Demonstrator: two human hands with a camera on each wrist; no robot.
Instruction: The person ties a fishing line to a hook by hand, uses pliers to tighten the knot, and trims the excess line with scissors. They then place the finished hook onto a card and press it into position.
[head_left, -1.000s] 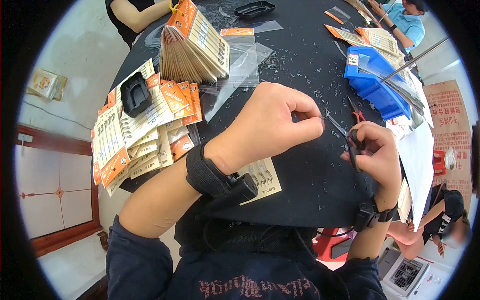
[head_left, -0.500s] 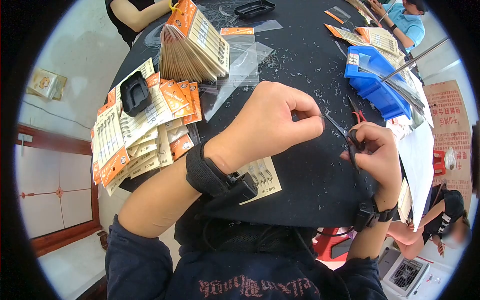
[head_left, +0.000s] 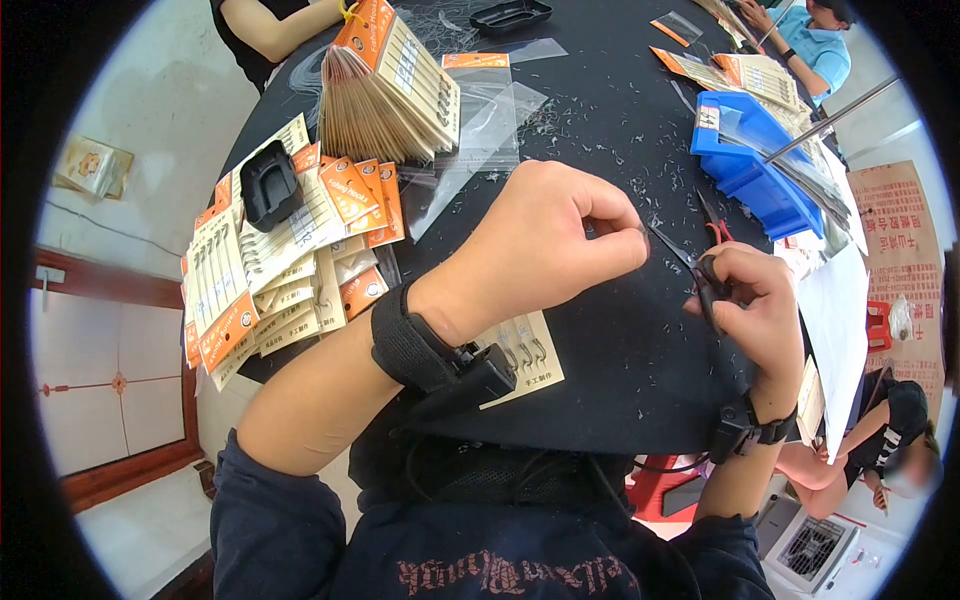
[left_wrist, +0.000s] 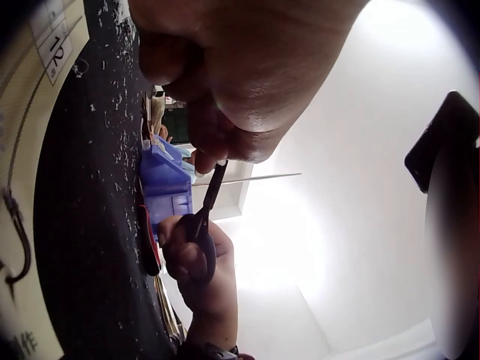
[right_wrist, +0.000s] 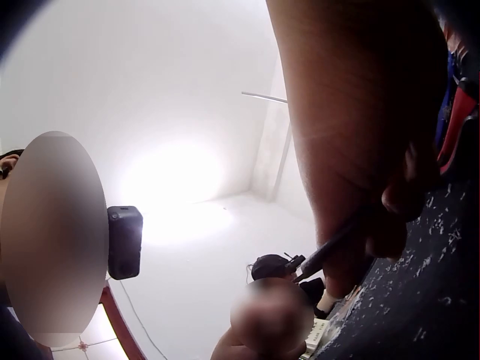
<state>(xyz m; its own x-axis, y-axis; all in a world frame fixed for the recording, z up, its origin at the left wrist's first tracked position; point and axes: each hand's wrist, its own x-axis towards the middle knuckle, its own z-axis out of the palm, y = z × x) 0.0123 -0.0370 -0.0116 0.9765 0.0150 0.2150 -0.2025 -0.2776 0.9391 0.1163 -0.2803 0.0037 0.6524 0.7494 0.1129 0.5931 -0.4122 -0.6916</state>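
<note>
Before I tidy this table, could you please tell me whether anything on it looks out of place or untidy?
Small pale clippings litter the black tabletop, like unswept waste. Toward its left edge, the hook cards lie in a skewed, overlapping heap, with a black tray perched on top at an angle, which looks odd.

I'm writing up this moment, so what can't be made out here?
Head view: whatever the left hand may pinch, hidden by its fingers.
Head view: part of the card, covered by strap and wrist.
Right wrist view: handles of the scissors, hidden by the right hand.
Head view: fine print on the stacked cards, too small.
</note>
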